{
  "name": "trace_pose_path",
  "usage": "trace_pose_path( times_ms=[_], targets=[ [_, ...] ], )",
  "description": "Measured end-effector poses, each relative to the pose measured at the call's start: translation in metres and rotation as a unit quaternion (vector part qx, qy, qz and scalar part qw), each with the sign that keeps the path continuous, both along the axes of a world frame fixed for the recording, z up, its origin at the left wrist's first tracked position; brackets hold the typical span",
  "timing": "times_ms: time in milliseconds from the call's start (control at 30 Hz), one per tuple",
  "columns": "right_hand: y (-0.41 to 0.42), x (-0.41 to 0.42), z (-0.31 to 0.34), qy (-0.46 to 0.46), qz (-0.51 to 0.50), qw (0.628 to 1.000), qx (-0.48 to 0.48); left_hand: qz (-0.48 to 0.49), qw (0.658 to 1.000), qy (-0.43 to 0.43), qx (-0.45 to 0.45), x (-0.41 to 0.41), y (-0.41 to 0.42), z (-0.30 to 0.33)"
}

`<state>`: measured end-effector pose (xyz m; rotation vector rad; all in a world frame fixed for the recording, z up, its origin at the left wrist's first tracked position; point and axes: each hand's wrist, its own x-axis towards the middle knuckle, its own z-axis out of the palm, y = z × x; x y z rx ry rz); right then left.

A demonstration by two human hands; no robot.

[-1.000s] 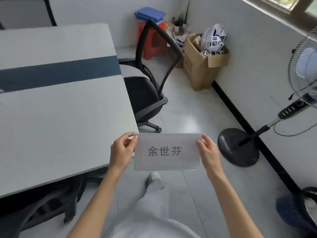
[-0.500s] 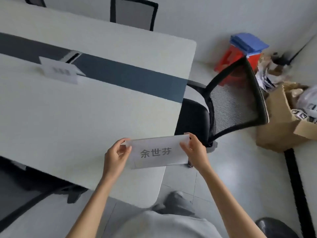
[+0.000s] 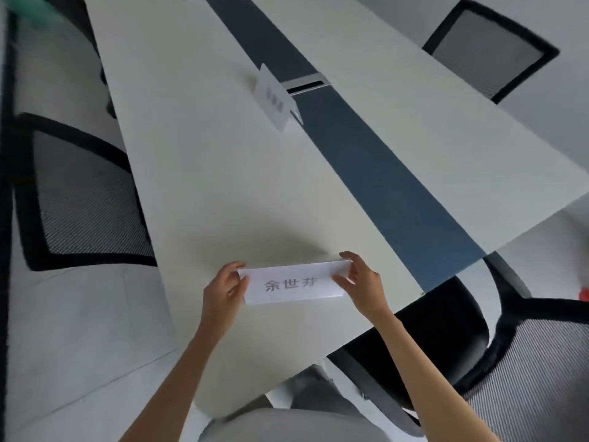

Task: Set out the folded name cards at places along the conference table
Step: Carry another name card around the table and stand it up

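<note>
At lower centre of the frame, the left hand (image 3: 224, 290) has its grip pinched on the left end of the folded name card (image 3: 293, 283). The card hangs level over the near end of the bench (image 3: 197, 173), printed face toward the wearer, probably for squaring before set-down. The right hand (image 3: 361, 279) clamps its right end. Upper centre, another card (image 3: 274, 98) stands placed.

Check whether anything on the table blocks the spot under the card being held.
Nothing visible does. The left hand and right hand hold the name card over bare table. The only other card stands far off beside the dark strip.
</note>
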<state>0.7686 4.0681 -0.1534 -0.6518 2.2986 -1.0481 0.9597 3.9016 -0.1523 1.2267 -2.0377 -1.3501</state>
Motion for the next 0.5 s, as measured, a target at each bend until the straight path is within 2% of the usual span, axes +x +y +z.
trace_pose_path(
  times_ms=[200, 333, 500],
  targets=[
    [-0.007, -0.031, 0.001, -0.006, 0.117, 0.993, 0.013, 0.039, 0.999, -0.025, -0.009, -0.003, 0.012, 0.000],
    [-0.006, -0.036, -0.003, -0.042, 0.117, 0.992, 0.004, -0.014, 0.997, -0.044, -0.056, -0.004, -0.003, -0.002],
    [-0.010, -0.031, -0.005, -0.031, 0.080, 0.996, -0.016, -0.038, 0.998, -0.053, -0.004, -0.007, -0.015, 0.000]
  ],
)
